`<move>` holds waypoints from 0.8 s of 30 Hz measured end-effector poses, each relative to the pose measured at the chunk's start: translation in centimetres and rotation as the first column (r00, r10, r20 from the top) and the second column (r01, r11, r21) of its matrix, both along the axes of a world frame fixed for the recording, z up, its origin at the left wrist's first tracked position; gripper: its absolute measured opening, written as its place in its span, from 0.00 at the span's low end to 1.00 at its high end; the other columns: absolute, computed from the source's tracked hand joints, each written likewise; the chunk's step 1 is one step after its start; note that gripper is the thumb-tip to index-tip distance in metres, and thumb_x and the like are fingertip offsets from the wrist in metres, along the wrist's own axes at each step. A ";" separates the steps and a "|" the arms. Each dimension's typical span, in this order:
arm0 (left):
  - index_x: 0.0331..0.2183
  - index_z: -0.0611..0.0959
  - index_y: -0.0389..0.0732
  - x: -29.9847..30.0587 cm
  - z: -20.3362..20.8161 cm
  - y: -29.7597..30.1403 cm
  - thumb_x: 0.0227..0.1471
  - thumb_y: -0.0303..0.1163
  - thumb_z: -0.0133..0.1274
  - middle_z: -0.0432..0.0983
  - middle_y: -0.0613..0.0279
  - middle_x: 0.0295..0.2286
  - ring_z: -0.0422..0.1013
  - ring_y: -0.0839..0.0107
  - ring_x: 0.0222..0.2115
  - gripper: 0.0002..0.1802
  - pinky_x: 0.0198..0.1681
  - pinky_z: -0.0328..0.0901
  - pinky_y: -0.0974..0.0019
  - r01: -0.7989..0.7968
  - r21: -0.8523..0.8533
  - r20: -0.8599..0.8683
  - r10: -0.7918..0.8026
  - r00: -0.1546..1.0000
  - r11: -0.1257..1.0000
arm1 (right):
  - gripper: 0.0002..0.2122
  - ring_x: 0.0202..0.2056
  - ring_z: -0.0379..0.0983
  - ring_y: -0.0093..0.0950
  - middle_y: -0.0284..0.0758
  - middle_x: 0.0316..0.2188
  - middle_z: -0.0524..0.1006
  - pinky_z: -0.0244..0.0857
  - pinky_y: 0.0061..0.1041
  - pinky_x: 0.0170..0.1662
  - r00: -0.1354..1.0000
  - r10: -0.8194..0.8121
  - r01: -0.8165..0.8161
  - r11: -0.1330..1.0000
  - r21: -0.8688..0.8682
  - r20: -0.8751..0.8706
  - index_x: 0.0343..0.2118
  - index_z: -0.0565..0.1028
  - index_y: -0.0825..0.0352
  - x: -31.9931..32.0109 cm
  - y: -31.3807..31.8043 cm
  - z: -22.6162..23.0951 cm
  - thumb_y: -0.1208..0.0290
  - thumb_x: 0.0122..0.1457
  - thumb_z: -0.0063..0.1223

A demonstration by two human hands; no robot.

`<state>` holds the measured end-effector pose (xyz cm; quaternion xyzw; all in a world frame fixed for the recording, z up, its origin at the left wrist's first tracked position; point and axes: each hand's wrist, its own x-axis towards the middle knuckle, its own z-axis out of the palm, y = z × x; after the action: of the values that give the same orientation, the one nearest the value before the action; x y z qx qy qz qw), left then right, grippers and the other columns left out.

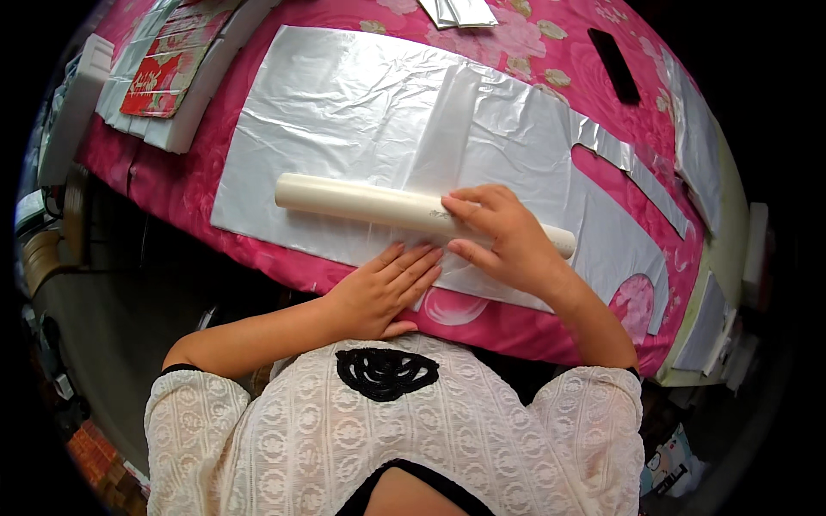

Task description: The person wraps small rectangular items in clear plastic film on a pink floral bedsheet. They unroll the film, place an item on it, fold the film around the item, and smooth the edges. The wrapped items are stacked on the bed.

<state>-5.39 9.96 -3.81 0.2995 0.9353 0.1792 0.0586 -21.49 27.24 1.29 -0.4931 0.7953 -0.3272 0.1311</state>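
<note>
A large silvery-white plastic bag [335, 103] lies spread out, its two handle loops to the right. Across its near half rests a smooth cream-white tube [344, 198], slanting slightly down to the right. My right hand [503, 236] grips the tube right of its middle, with the thumb on the near side and the fingers over the top. Flat on the bag's near edge, just below the tube, is my left hand [387, 288], its fingers stretched out and holding nothing. A folded strip of the bag's film [443, 120] runs from the far edge down to the tube.
A pink flowered cloth [456, 314] covers the table. Stacked white bundles with a red printed sheet [163, 86] stand at the far left. A black flat object [613, 66] lies at the far right, and folded silvery bags [460, 10] at the far edge. More silvery film [693, 138] hangs over the right side.
</note>
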 end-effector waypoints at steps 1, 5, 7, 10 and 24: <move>0.55 0.58 0.30 0.2 0.0 0.3 0.48 0.55 0.43 0.47 0.45 0.58 0.44 0.55 0.60 0.44 0.61 0.39 0.52 -0.013 -0.009 0.005 0.013 1.000 1.000 | 0.20 0.43 0.67 0.36 0.36 0.43 0.72 0.61 0.30 0.47 1.000 -0.004 0.004 1.000 0.015 -0.027 0.46 0.72 0.63 1.0 0.1 -0.5 0.75 0.47 0.56; 0.54 0.59 0.30 0.6 0.1 0.7 0.49 0.56 0.41 0.48 0.45 0.58 0.44 0.55 0.60 0.42 0.61 0.38 0.51 -0.046 -0.053 -0.015 0.045 0.999 0.998 | 0.21 0.40 0.68 0.35 0.35 0.41 0.74 0.64 0.29 0.43 0.998 -0.006 0.007 1.000 0.011 -0.068 0.46 0.72 0.62 -0.6 -0.4 -0.8 0.80 0.44 0.56; 0.55 0.59 0.30 0.7 0.2 0.8 0.50 0.56 0.40 0.48 0.45 0.58 0.43 0.55 0.60 0.42 0.61 0.36 0.51 -0.053 -0.065 -0.005 0.053 0.999 0.996 | 0.21 0.40 0.69 0.34 0.34 0.41 0.74 0.64 0.28 0.44 0.987 -0.033 0.029 0.999 -0.026 -0.155 0.46 0.73 0.61 -3.4 -1.6 -1.7 0.80 0.45 0.56; 0.55 0.59 0.31 0.7 0.1 0.9 0.50 0.56 0.40 0.47 0.46 0.58 0.41 0.56 0.61 0.42 0.61 0.34 0.52 -0.061 -0.075 -0.019 0.060 0.998 0.995 | 0.20 0.41 0.68 0.34 0.34 0.41 0.74 0.64 0.27 0.45 0.956 -0.130 0.107 0.989 -0.100 -0.262 0.47 0.73 0.60 -8.5 -3.8 -2.6 0.78 0.48 0.55; 0.36 0.77 0.39 1.9 -0.6 -3.2 0.41 0.30 0.57 0.73 0.60 0.40 0.69 0.66 0.43 0.16 0.53 0.58 0.56 0.041 0.191 -0.330 0.025 0.944 0.981 | 0.25 0.50 0.63 0.38 0.38 0.48 0.69 0.61 0.33 0.52 0.963 0.264 -0.265 0.964 -0.019 -0.045 0.45 0.70 0.67 -0.8 -1.9 -2.3 0.83 0.38 0.50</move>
<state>-3.51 6.79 -4.40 0.3335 0.9084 0.2172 -0.1280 -22.30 25.32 -1.03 -0.6033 0.7209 -0.3060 0.1506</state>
